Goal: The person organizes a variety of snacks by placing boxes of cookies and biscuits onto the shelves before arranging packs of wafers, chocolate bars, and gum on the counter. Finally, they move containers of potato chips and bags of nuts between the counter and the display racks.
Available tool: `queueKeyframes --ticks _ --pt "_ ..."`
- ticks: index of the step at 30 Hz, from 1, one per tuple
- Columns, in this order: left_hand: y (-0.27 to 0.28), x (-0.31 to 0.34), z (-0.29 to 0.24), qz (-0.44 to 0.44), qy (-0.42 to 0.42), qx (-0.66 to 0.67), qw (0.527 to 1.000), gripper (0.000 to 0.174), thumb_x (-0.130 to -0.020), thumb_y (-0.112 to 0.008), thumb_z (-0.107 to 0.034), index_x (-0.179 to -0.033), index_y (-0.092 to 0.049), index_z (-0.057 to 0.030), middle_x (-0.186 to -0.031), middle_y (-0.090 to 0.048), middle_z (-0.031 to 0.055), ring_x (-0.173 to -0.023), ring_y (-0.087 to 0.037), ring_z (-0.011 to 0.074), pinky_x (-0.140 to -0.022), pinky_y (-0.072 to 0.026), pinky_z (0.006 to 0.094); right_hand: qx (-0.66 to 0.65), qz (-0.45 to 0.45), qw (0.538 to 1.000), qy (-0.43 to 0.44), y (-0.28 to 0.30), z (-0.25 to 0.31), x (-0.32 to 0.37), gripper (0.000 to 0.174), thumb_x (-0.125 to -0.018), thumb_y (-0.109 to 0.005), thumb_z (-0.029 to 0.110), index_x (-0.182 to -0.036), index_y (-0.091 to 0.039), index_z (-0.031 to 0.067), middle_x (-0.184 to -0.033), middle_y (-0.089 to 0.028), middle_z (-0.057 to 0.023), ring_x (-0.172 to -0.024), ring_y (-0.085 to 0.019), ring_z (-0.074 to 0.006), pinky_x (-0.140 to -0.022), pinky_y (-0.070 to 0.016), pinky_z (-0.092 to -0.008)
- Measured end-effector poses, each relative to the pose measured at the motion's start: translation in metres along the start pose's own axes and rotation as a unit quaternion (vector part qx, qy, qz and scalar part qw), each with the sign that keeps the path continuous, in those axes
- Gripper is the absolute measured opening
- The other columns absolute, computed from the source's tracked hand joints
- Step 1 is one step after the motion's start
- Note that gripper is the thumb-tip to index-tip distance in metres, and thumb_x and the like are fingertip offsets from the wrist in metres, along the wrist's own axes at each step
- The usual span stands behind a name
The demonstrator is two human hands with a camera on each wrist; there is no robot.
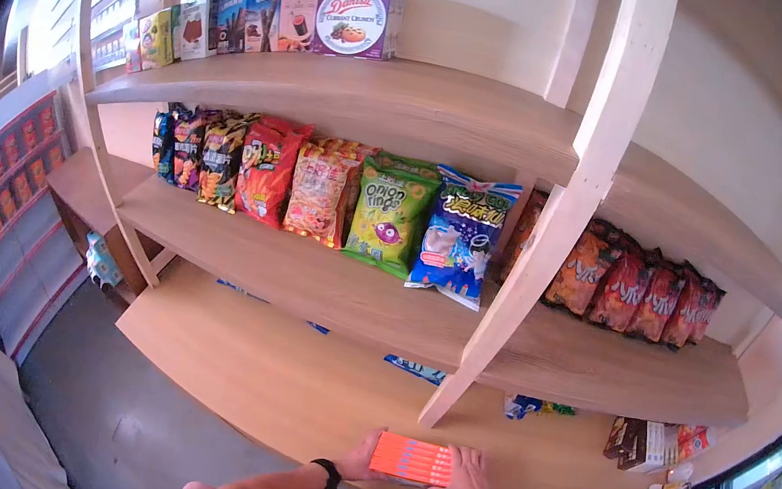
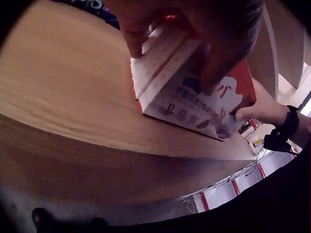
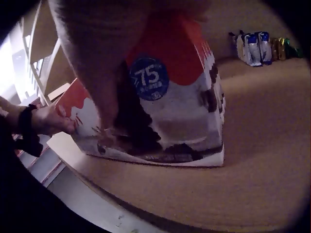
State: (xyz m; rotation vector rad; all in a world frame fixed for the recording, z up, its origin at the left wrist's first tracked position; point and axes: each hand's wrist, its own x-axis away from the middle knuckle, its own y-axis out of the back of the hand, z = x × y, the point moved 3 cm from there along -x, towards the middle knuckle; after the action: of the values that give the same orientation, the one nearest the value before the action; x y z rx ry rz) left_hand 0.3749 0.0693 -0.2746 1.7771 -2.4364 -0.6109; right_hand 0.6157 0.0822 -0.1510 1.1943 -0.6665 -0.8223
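A row of several thin orange-and-white boxes, pressed side by side, stands upright on the lowest wooden shelf. My left hand grips one end and my right hand the other. In the left wrist view my left hand reaches over the boxes, with fingers on the top edge and near face; my other hand is at the far end. The right wrist view shows my right hand over a box front with a blue "75" badge, its bottom edge at the shelf.
Snack bags line the middle shelf, and cartons stand on the upper shelf. A wooden post rises just beyond the boxes. Flat packets lie deeper on the lowest shelf, with dark boxes and cables at the right.
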Motion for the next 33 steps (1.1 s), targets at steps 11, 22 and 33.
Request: queueKeyframes --ticks 11,22,33 --pt "0.053 0.022 -0.068 0.021 0.045 -0.069 0.996 0.084 -0.069 -0.080 -0.028 -0.130 -0.031 0.0035 -0.120 -0.050 0.0239 -0.114 -0.050 0.0359 -0.097 -0.0420 0.0402 -0.007 0.028 0.998 0.064 0.010 0.039 -0.005 0.094 -0.057 -0.082 0.041 -0.130 -0.038 0.0021 -0.129 -0.045 -0.0160 -0.125 -0.037 -0.0344 -0.105 -0.0283 -0.0442" --pt "0.208 0.025 -0.318 -0.152 -0.210 -0.328 0.908 0.065 -0.063 -0.074 -0.011 -0.118 -0.043 0.0002 -0.115 -0.052 0.0185 -0.110 -0.049 0.0370 -0.094 -0.0428 0.0438 0.065 -0.276 0.941 0.186 0.206 0.161 -0.035 0.077 -0.063 -0.074 0.025 -0.128 -0.041 0.0022 -0.120 -0.049 -0.0129 -0.110 -0.047 -0.0299 -0.092 -0.0337 -0.0451" --pt "0.303 0.037 -0.401 -0.344 -0.427 -0.289 0.785 0.090 -0.065 -0.081 -0.029 -0.135 -0.030 -0.0058 -0.133 -0.042 0.0191 -0.126 -0.040 0.0379 -0.101 -0.0355 0.0486 0.207 -0.402 0.820 0.351 0.387 0.279 -0.038 0.063 -0.063 -0.067 0.014 -0.122 -0.049 0.0052 -0.118 -0.053 -0.0127 -0.099 -0.056 -0.0286 -0.084 -0.0398 -0.0423"
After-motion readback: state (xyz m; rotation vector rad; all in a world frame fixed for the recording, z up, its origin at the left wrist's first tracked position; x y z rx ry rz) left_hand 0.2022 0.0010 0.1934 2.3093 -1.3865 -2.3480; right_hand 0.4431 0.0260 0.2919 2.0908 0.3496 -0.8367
